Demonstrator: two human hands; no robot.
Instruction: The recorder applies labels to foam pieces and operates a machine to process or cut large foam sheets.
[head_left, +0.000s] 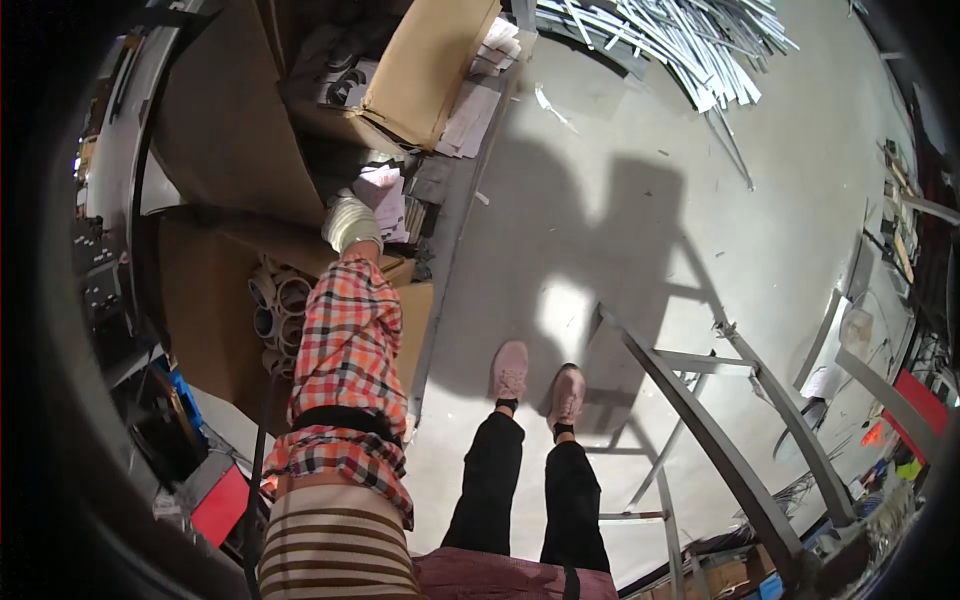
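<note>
My left hand [351,222], in a pale knitted glove, reaches down among the cardboard boxes on the left. Its fingers point away from me and do not show clearly, so I cannot make out a grip. A pinkish-white stack of papers [381,190] lies right beside the glove, on its far right side. Close to that stands a row of thin, upright, flat pieces [414,218]. Under my plaid-covered forearm, an open cardboard box [205,310] holds several cardboard tubes [283,305]. My right hand is out of view.
A tall carton with a raised flap [432,70] stands beyond my hand. White strips [690,50] lie piled on the floor at the far right. A grey metal frame [700,430] with bars stands right of my feet. Red panels [222,505] edge the lower left.
</note>
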